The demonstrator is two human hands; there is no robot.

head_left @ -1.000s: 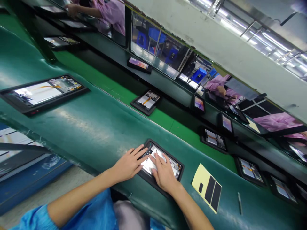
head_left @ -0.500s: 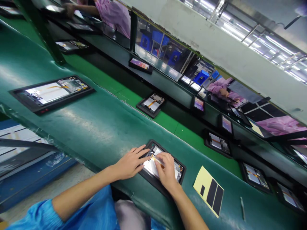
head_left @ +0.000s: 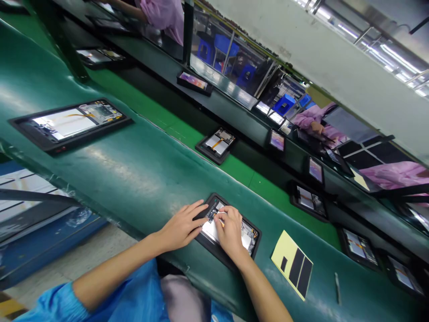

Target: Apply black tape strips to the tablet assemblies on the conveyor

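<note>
An opened tablet (head_left: pixel 210 233) lies in a black frame-like tray (head_left: pixel 259 237) on the green bench, with its white battery and circuit boards showing. My left hand (head_left: pixel 182 226) rests at the tray's left edge, fingers stretched out and apart, the fingertips over the tablet's upper left corner. Over the tablet's middle, my right hand (head_left: pixel 230 232) has thumb and fingers pinched together near its upper left board. A bit of orange shows by those fingertips; whatever they grip is too small and covered to make out.
Right of the tray lies a yellow sheet (head_left: pixel 279 252) with black strips, then a thin stick-like tool (head_left: pixel 337 288). Another opened tablet (head_left: pixel 72 120) sits on the bench at left. Beyond the bench edge, a green conveyor (head_left: pixel 181 134) carries several trays. People in pink sleeves (head_left: pixel 306 117) work across.
My right hand has shifted slightly up, its fingertips now drawn closer together by the upper left board. My left hand stays almost still. A tray on the conveyor has moved a little right.
</note>
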